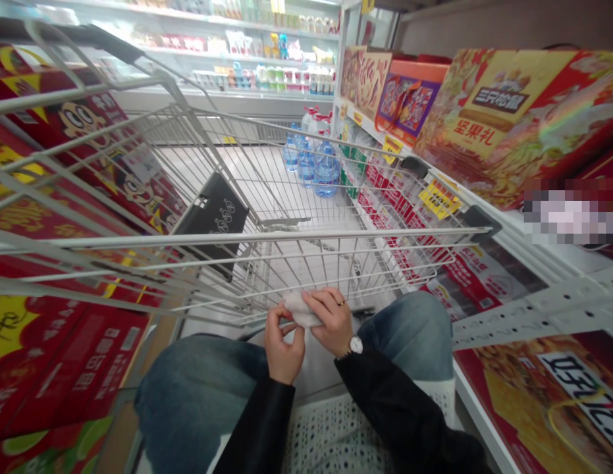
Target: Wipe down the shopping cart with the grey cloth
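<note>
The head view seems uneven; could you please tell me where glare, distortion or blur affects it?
Head view, top: refrigerated shelves washed out by bright light; head view, right: a rainbow streak across the nut gift box, a pixelated patch beneath; head view, left: red carton apparently stretched; head view, lower centre: white wad between left hand and right hand, texture indistinct.

Shopping cart (pixel 306 237): metal wire, smooth, satin finish. Seat panel (pixel 214 224): plastic, smooth, matt. Wipe (pixel 297 305): matt, creased; cloth or paper, not distinguishable. Jeans (pixel 197 388): faded denim, matt. Openwork top (pixel 330 431): textured cloth, matt. Nut gift box (pixel 504 122): printed card, glossy. Water bottles (pixel 326 168): transparent plastic, glossy. Perforated shelf bracket (pixel 543 301): painted metal, smooth. Floor tiles (pixel 266 176): smooth, low sheen.
</note>
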